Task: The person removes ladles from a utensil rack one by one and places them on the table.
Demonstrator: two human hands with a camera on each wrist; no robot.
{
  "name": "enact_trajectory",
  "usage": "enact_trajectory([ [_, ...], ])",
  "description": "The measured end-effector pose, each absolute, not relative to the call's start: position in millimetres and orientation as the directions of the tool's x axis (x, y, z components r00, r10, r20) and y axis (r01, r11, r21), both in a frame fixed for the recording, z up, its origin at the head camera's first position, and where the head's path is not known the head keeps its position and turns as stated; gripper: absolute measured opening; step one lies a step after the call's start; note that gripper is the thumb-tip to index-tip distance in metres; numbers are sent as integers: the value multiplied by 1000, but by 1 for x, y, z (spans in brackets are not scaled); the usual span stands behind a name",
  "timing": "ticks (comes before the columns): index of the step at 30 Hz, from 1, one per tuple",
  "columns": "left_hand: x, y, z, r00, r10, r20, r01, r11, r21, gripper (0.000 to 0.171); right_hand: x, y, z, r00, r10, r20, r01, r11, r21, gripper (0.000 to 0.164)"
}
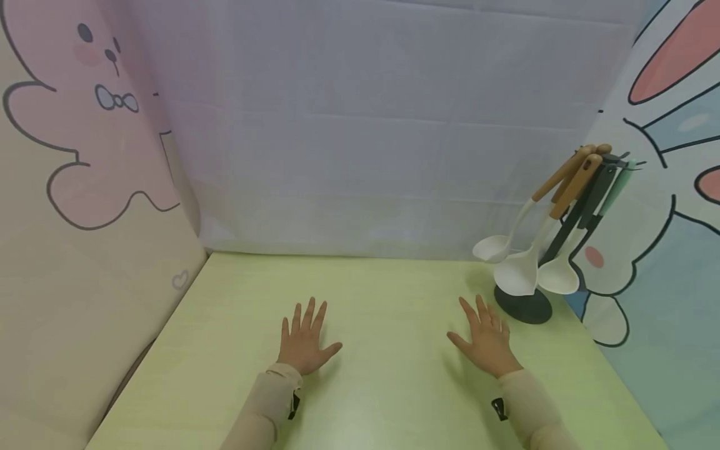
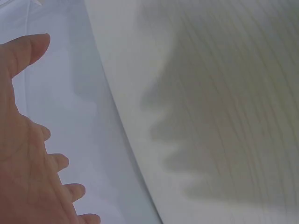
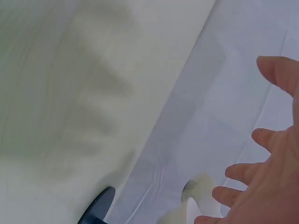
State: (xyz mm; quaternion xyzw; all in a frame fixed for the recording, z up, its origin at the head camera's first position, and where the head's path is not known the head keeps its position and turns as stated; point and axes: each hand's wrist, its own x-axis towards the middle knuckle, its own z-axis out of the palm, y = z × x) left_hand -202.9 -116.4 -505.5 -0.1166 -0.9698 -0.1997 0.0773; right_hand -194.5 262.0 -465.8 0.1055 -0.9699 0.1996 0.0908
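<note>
My left hand [image 1: 305, 345] is held over the table with its fingers spread, holding nothing. In the left wrist view its palm [image 2: 28, 163] shows at the left edge, and its shadow falls on the wood grain. My right hand [image 1: 487, 340], also spread and holding nothing, is nearest to a utensil stand [image 1: 523, 306] with a dark round base at the right. White ladles [image 1: 516, 274] with wooden handles hang from that stand, beside other utensils with dark and green handles [image 1: 617, 187]. In the right wrist view, the white ladle bowls [image 3: 180, 213] appear just beyond the fingertips.
The light yellow-green table [image 1: 388, 362] ends at a pale cloth backdrop [image 1: 360, 137]. A cartoon-printed curtain stands on the left [image 1: 101, 156] and another on the right [image 1: 675, 269]. The utensil stand is near the table's back right corner.
</note>
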Motion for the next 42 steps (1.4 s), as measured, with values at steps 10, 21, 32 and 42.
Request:
enact_trajectory([
  [10, -194, -120, -509, -984, 177, 0, 164, 910, 380, 86, -206, 315, -420, -899, -12, 438, -248, 838, -486, 31],
  [21, -184, -127, -536, -979, 184, -85, 139, 915, 380, 87, -253, 376, -358, -750, 488, 447, -35, 646, -763, 63],
  [32, -182, -132, -537, -974, 209, -83, 166, 917, 363, 84, -302, 411, -343, -855, 482, 190, 163, 598, -785, 70],
  [42, -180, -131, -536, -975, 208, -76, 167, 916, 366, 84, -327, 423, -336, -872, 487, 57, 314, 644, -697, 77],
])
